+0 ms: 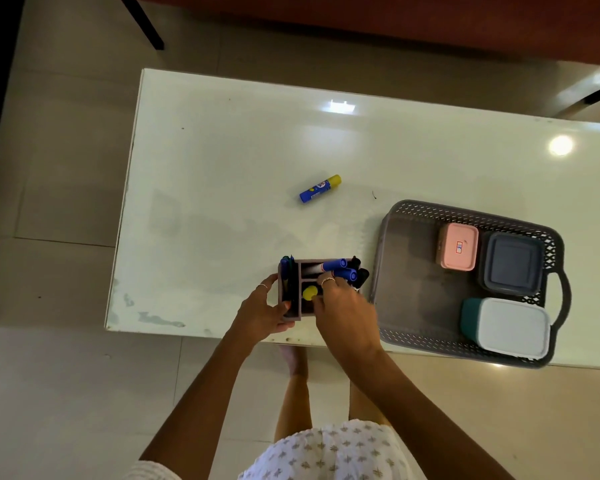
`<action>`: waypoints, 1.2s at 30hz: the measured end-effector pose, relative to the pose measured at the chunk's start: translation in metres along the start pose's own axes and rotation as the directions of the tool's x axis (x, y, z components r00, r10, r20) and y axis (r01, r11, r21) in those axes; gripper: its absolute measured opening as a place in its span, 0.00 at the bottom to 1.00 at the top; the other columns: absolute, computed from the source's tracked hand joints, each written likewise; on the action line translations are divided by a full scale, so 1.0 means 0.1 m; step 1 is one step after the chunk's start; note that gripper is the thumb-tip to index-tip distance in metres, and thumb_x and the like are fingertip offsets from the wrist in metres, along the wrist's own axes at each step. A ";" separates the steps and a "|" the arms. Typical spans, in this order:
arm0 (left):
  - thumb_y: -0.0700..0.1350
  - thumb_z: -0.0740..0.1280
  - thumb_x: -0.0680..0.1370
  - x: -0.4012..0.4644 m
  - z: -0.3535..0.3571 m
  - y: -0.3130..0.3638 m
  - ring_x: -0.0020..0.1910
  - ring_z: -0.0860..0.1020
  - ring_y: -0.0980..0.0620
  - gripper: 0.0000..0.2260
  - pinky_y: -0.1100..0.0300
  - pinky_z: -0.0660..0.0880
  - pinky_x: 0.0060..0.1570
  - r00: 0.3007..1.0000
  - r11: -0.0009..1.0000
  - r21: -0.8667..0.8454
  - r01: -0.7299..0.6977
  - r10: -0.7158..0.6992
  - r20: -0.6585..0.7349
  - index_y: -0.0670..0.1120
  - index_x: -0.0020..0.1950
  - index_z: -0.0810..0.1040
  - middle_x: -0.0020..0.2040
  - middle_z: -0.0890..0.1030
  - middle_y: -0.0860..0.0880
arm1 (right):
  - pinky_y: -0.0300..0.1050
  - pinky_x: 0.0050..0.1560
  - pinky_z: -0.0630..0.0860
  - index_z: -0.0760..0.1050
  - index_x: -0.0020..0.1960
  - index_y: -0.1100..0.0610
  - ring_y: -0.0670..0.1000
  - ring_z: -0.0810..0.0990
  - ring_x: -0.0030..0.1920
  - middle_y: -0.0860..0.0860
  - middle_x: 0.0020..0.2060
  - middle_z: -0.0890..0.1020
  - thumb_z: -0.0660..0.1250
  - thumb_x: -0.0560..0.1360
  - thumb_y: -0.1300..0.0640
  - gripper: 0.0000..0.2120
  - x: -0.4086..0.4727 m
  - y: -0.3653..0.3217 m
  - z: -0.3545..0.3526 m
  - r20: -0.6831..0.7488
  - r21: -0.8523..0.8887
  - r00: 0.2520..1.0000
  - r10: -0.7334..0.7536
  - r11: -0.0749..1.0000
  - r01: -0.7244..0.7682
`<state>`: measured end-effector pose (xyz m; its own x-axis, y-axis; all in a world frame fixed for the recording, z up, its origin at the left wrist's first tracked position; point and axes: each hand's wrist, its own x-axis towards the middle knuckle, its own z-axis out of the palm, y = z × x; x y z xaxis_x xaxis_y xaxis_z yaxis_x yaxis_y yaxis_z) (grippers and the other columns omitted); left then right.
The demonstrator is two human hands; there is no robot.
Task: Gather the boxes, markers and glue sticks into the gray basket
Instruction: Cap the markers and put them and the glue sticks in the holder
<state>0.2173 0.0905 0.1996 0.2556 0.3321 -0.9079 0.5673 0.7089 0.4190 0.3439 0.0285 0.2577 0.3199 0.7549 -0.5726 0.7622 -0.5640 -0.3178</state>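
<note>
A white table (222, 140) carries a gray basket (409, 292) at the right, holding three closed boxes: a pink box (459, 246) with a small red-framed label too small to read, a dark gray box (513, 263) and a teal box (508, 327) with a white lid. Left of the basket, near the front edge, stands a pen holder (293, 311) with markers (340, 268), their blue caps leaning right toward the basket. The left hand (262, 311) grips the holder's left wall; the right hand (343, 306) curls its fingers over the yellow cap of a glue stick (310, 292) inside. A second glue stick (320, 188) lies mid-table, well apart, yellow cap pointing up-right, its label unreadable
</note>
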 end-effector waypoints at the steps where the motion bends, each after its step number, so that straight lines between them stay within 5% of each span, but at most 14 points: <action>1: 0.36 0.65 0.77 0.00 -0.01 0.00 0.55 0.80 0.36 0.29 0.47 0.79 0.54 1.000 1.000 -0.004 0.004 -0.004 0.008 0.52 0.74 0.60 0.68 0.72 0.38 | 0.47 0.50 0.80 0.71 0.61 0.56 0.51 0.81 0.48 0.53 0.53 0.80 0.58 0.80 0.57 0.11 -0.03 0.01 -0.06 -0.024 0.028 1.000 0.002 1.000 -0.002; 6: 0.35 0.65 0.78 0.00 -0.04 0.03 0.54 0.81 0.38 0.29 0.54 0.81 0.48 0.998 0.999 -0.030 0.043 -0.042 0.046 0.53 0.74 0.59 0.69 0.71 0.40 | 0.48 0.42 0.81 0.76 0.54 0.56 0.50 0.81 0.38 0.53 0.42 0.83 0.60 0.79 0.54 0.09 0.15 0.01 -0.55 -0.246 0.205 0.969 -0.003 0.977 0.055; 10: 0.35 0.65 0.78 -0.01 -0.06 0.04 0.55 0.81 0.38 0.29 0.50 0.79 0.54 0.997 0.999 -0.018 0.049 -0.048 0.063 0.53 0.75 0.59 0.69 0.72 0.38 | 0.51 0.46 0.80 0.76 0.56 0.58 0.55 0.81 0.42 0.55 0.45 0.82 0.60 0.77 0.57 0.10 0.76 0.10 -0.75 -0.326 0.182 0.945 0.020 0.982 0.042; 17: 0.36 0.66 0.77 0.04 -0.05 0.02 0.55 0.81 0.39 0.29 0.48 0.79 0.55 0.997 0.999 -0.011 0.047 -0.047 0.053 0.54 0.74 0.60 0.68 0.72 0.39 | 0.53 0.55 0.74 0.59 0.74 0.52 0.60 0.70 0.65 0.51 0.72 0.61 0.60 0.75 0.66 0.30 1.68 0.21 -0.53 0.047 -0.178 0.991 -0.125 0.975 0.132; 20: 0.36 0.66 0.77 0.07 -0.04 -0.01 0.59 0.79 0.37 0.30 0.44 0.78 0.55 0.998 0.998 -0.015 0.055 -0.054 0.038 0.54 0.73 0.61 0.69 0.71 0.39 | 0.53 0.54 0.75 0.54 0.76 0.47 0.60 0.68 0.68 0.48 0.77 0.52 0.58 0.73 0.69 0.36 1.83 0.18 -0.44 0.117 -0.305 0.982 -0.151 0.935 0.180; 25: 0.36 0.67 0.76 0.09 -0.05 -0.04 0.59 0.78 0.36 0.30 0.42 0.78 0.56 0.998 0.998 -0.015 0.064 -0.063 0.029 0.53 0.74 0.60 0.69 0.71 0.38 | 0.48 0.42 0.68 0.60 0.72 0.54 0.60 0.75 0.57 0.53 0.67 0.65 0.60 0.72 0.71 0.31 1.91 0.17 -0.34 0.054 -0.404 0.991 -0.126 0.904 0.137; 29: 0.36 0.67 0.76 0.10 -0.05 -0.03 0.59 0.79 0.37 0.30 0.44 0.79 0.54 0.998 0.998 -0.005 0.060 -0.060 0.028 0.54 0.74 0.60 0.69 0.71 0.39 | 0.49 0.44 0.67 0.61 0.70 0.59 0.61 0.77 0.56 0.58 0.61 0.72 0.59 0.75 0.66 0.24 1.94 0.26 -0.35 0.026 -0.451 0.997 -0.074 0.889 0.078; 32: 0.36 0.67 0.76 0.09 -0.04 -0.04 0.57 0.80 0.38 0.30 0.46 0.80 0.53 0.999 0.999 0.006 0.052 -0.052 0.016 0.54 0.74 0.60 0.69 0.71 0.39 | 0.50 0.48 0.71 0.64 0.66 0.61 0.62 0.78 0.55 0.60 0.57 0.76 0.60 0.75 0.63 0.19 1.92 0.28 -0.52 0.005 -0.348 1.000 0.003 0.938 -0.001; 36: 0.37 0.68 0.76 0.07 -0.03 -0.04 0.56 0.81 0.39 0.30 0.45 0.80 0.53 0.999 0.999 0.018 0.039 -0.039 -0.004 0.55 0.74 0.61 0.69 0.72 0.41 | 0.47 0.43 0.69 0.68 0.59 0.59 0.62 0.78 0.47 0.59 0.48 0.79 0.62 0.74 0.57 0.15 1.68 0.22 -0.78 -0.128 0.041 0.990 0.060 0.998 -0.055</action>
<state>0.2144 0.0922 0.1922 0.2297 0.3065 -0.9237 0.5910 0.7101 0.3827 0.4589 0.1690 0.2136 0.4345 0.7563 -0.4892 0.7199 -0.6180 -0.3160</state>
